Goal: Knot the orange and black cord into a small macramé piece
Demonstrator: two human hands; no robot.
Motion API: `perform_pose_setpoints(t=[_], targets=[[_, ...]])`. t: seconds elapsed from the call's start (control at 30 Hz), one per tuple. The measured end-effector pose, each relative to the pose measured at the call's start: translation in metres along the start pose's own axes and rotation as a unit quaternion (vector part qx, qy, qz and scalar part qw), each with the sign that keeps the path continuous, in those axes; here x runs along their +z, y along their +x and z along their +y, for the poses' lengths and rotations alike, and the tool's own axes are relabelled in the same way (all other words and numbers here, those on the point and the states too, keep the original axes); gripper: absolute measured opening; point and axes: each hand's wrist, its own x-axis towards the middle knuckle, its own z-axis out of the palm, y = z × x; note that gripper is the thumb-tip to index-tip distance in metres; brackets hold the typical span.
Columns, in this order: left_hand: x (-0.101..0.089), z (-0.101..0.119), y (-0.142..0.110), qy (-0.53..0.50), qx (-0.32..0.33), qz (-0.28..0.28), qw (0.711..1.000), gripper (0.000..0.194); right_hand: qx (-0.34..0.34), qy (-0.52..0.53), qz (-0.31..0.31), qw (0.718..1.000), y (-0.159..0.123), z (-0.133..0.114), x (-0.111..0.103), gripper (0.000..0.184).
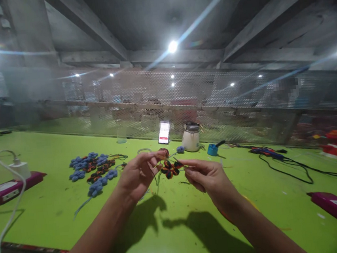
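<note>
A small crocheted flower (170, 170) in black, orange and red yarn hangs in the air over the green table, with loose yarn tails below its left side. My right hand (205, 174) pinches it at its right petal between thumb and forefinger. Just left of the flower, my left hand (140, 173) has thumb and fingertips closed on what looks like a thin yarn strand; the exact hold is partly hidden. Beyond the left fingertips sits a dark reddish ball of yarn (164, 151). A single blue flower (180, 150) lies to its right.
Blue crocheted flowers (96, 188) and dark orange ones (97, 173) lie in a group at left. Behind are a phone (163, 134), a lidded jar (191, 137) and a blue container (212, 149). Corded tools (268, 152) lie right. Purple power strips (36, 179) flank both sides. Perforated screen at back.
</note>
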Motion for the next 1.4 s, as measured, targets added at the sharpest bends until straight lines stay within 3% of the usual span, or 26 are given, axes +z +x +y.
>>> perform_pose_setpoints(t=[0.07,0.2,0.3,0.5,0.83,1.03,1.27,1.4], targets=[[0.004,0.001,-0.002,-0.030,-0.016,-0.045,0.998,0.017,-0.007,-0.005,-0.010,1.000,0.001,0.003,-0.001,0.029],[0.010,-0.005,-0.006,0.058,-0.014,-0.085,0.995,0.057,-0.015,-0.003,-0.018,1.000,0.003,0.007,-0.001,0.028],[0.011,-0.011,-0.007,0.101,0.009,-0.089,0.991,0.073,-0.007,0.003,-0.008,1.000,0.004,0.008,0.000,0.031],[0.012,-0.012,-0.006,0.129,0.016,-0.063,0.989,0.082,0.053,0.044,-0.015,0.998,0.003,0.007,0.003,0.035],[0.011,-0.011,-0.006,0.124,-0.006,-0.057,0.991,0.084,0.085,0.078,-0.029,0.993,0.003,0.008,0.000,0.032],[0.008,-0.013,-0.005,0.113,-0.011,-0.037,0.993,0.075,0.088,0.087,-0.024,0.992,0.004,0.009,0.000,0.028],[0.010,-0.018,-0.003,0.176,0.053,-0.045,0.982,0.072,0.081,0.070,-0.020,0.994,0.006,0.009,-0.002,0.026],[0.013,-0.020,-0.007,0.322,0.119,-0.051,0.938,0.066,0.067,0.013,-0.015,0.998,0.007,0.010,-0.001,0.027]])
